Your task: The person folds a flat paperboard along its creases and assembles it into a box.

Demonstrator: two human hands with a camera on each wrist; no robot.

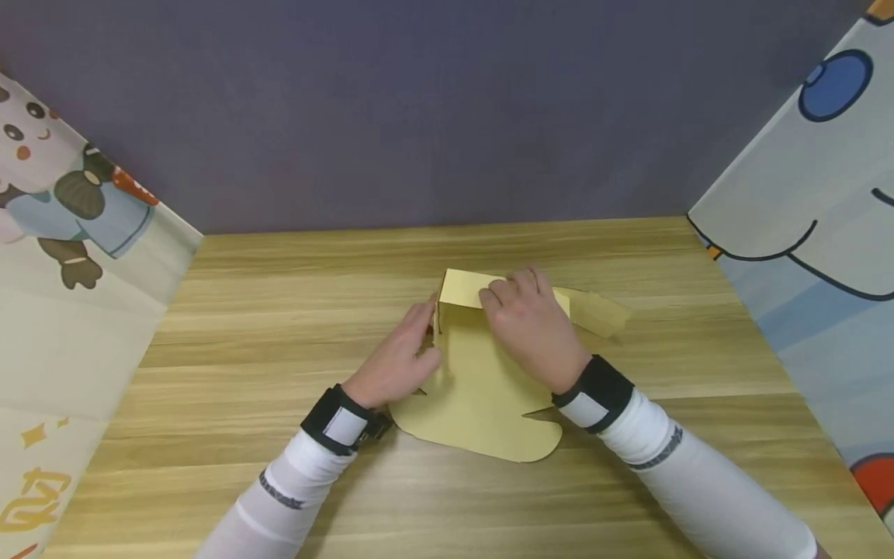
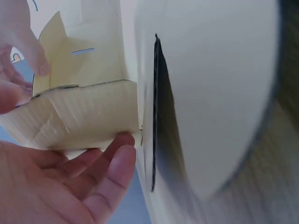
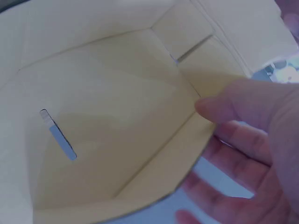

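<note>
A yellowish cardboard sheet point(image 1: 482, 419), partly folded into a box, lies on the table with its rounded flap toward me. My right hand point(image 1: 527, 330) grips the folded-over far panel point(image 1: 462, 288); in the right wrist view the thumb point(image 3: 212, 109) is inside the wall and the fingers are outside. At the left side, my left hand point(image 1: 394, 361) touches the upright side wall point(image 2: 93, 114) from outside, its fingers nearly straight. A narrow slot point(image 3: 58, 135) cuts through one panel. Another flap point(image 1: 597, 312) sticks out to the right, beyond the right hand.
The wood-grain table point(image 1: 279, 310) runs back to a dark grey-purple wall point(image 1: 419, 116). Cartoon-printed panels stand at the left point(image 1: 42, 334) and right point(image 1: 838, 349) of the table. Black straps point(image 1: 594, 394) circle both wrists.
</note>
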